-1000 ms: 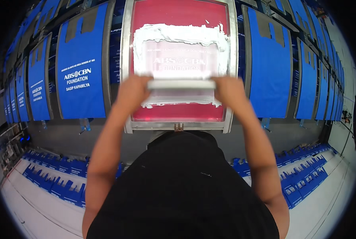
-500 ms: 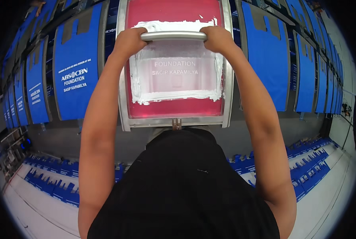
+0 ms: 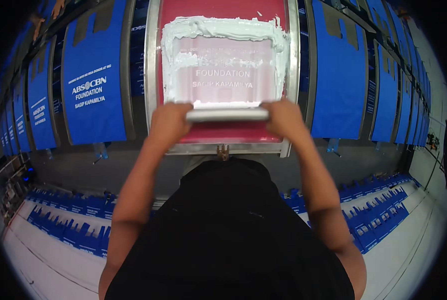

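Since half a second ago the squeegee [image 3: 227, 114] has been drawn from the far edge of the screen frame [image 3: 152, 75] back toward its near edge, where it now lies across the red mesh just short of the near rail. It is gripped at both ends: the left hand [image 3: 169, 122] is closed round the left end and the right hand [image 3: 283, 117] round the right end, fingers curled tight over the bar.

For a clean pull, even pressure is judged to be needed from both hands, with the blade kept parallel to the near rail and at a steady tilt, so that no streaks are left in the ink. The stroke is best carried past the lettering before the blade is lifted.

White ink [image 3: 223, 30] is spread in a thick, ragged band along the far and side edges of the mesh, thinner over the middle, where pale lettering shows through. Blue bags [image 3: 91, 85] are laid out on either side of the frame.
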### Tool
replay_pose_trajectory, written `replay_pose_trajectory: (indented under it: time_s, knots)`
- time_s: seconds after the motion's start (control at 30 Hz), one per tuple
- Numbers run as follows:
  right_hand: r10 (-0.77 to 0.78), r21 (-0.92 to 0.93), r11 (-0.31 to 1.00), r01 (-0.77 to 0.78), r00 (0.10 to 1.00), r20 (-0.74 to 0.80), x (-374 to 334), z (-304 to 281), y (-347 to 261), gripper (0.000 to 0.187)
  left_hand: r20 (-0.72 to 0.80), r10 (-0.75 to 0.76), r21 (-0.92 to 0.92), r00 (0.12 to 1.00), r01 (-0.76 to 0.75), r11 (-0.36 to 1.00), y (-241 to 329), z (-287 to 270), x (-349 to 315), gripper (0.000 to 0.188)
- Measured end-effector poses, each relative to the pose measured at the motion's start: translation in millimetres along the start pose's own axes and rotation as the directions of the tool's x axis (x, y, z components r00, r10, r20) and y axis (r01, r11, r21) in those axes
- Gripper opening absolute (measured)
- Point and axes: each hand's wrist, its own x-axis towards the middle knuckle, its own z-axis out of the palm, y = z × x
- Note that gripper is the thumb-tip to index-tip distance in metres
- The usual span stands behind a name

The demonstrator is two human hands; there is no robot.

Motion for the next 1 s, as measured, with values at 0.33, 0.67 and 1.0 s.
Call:
replay_pose_trajectory:
  time_s: [0.33,0.67,1.0]
  knots:
    - [-0.102,-0.275,0.961,0.009,0.940,-0.325,113,-15,40,0.033,-0.292,-0.013,0.119,0.956,0.050,0.992,-50,-13,124,0.029]
    - [-0.043,-0.176,0.984,0.015,0.987,-0.155,168,-153,32,0.053,-0.650,0.244,0.202,0.719,-0.146,0.968,-49,-109,153,0.040]
    - [-0.155,-0.099,0.984,0.149,0.986,-0.059,234,-128,62,0.055,0.568,-0.061,-0.632,0.821,0.483,0.607,23,140,-99,0.054]
